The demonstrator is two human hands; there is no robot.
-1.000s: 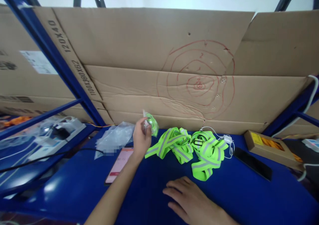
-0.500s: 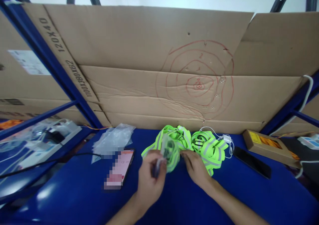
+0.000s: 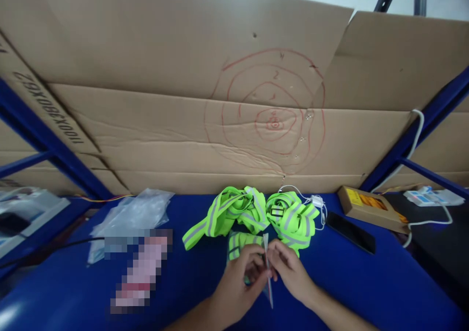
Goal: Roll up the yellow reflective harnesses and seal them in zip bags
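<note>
My left hand (image 3: 242,282) is closed on a clear plastic bag (image 3: 238,243) with a neon green reflective strap inside it. Seen nearly edge-on, the bag's open-looking flap (image 3: 269,282) stands between both hands. The fingers of my right hand (image 3: 289,270) pinch that flap from the right. Just beyond the hands lie two heaps of green straps with grey stripes, a left heap (image 3: 238,209) with one end trailing left and a right heap (image 3: 293,218) with a black buckle.
Clear plastic bags (image 3: 135,211) and a pixelated phone (image 3: 142,272) lie on the left. On the right are a black phone (image 3: 351,232), a white cable (image 3: 318,203) and an open cardboard box (image 3: 372,208). Cardboard (image 3: 164,126) with red rings stands behind.
My left hand has turned the bag and brought it down in front of the heaps. My right hand has left the heaps and now pinches the bag's flap. The view has shifted right.
</note>
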